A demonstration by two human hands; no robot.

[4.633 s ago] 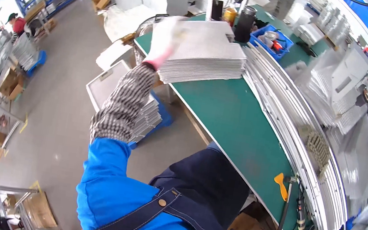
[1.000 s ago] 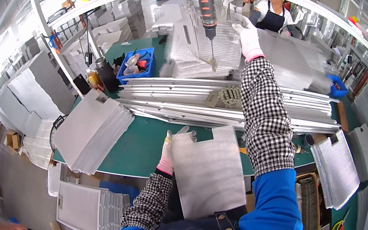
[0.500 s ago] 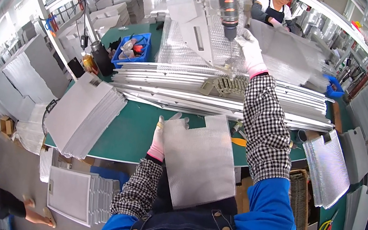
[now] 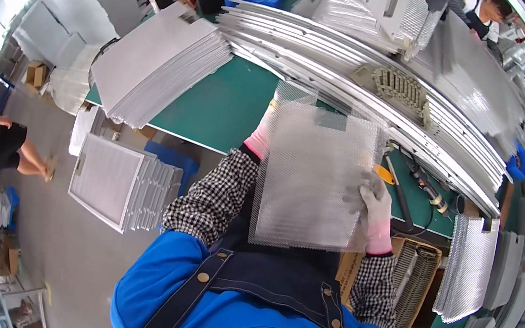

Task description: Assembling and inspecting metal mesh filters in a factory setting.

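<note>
I see the green bench (image 4: 216, 111) running across the upper part of the view, with long aluminium rails (image 4: 360, 76) lying along its far side and a tall stack of grey sheets (image 4: 154, 66) on its left end. Down on the floor to the left, a stack of framed filter panels (image 4: 117, 183) stands just beside the bench edge. In front of my chest I hold a sheet of silvery mesh (image 4: 312, 179), lifted off the bench and spanning between both hands, its upper edge over the near edge of the bench. My right hand (image 4: 372, 207), in a white glove with a pink cuff, has its fingers closed over the sheet's right edge. My left hand (image 4: 260, 137), also gloved, sits at the sheet's upper left edge; it is mostly hidden behind the mesh, so I cannot tell how its fingers are set. An orange-handled tool (image 4: 384, 174) lies on the bench just beside my right hand.
</note>
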